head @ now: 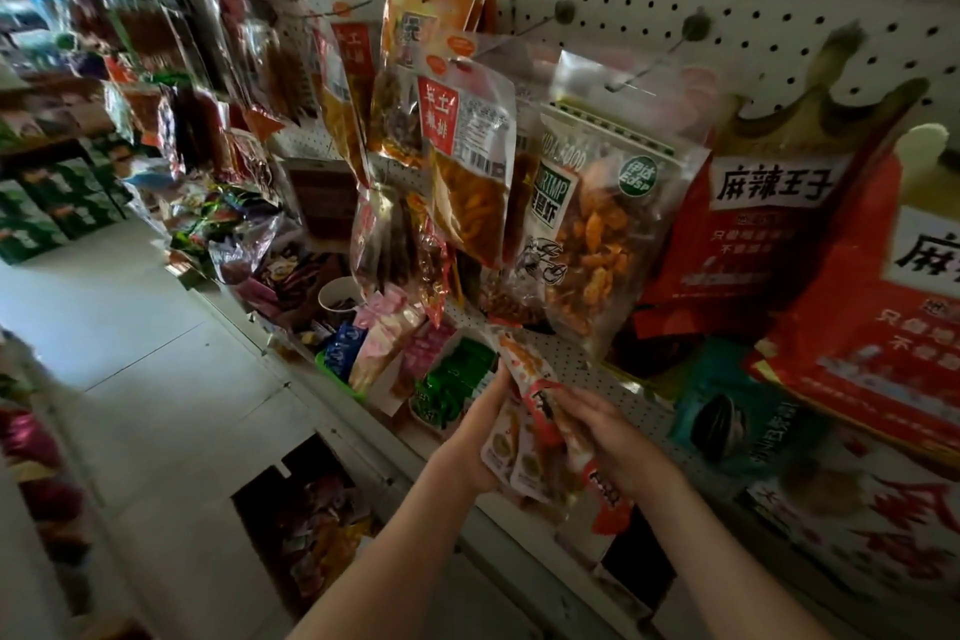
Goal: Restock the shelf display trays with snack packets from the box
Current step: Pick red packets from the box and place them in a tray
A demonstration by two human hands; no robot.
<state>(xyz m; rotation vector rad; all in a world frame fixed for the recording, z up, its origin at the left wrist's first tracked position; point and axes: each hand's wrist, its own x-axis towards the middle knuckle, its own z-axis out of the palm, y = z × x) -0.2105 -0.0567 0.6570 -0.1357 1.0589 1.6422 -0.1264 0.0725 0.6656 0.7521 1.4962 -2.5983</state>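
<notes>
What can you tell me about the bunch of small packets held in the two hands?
The snack packets are a handful of small, glossy plastic pouches, white with red and orange print, loosely fanned. The left hand grips the stack from its side; the right hand pinches a red-labelled packet at the front. They are held in the air before the shelf, just right of some green packets.

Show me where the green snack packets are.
In the head view, lower centre, the green packets sit on the shelf, between the pink packets and the left hand.
</notes>
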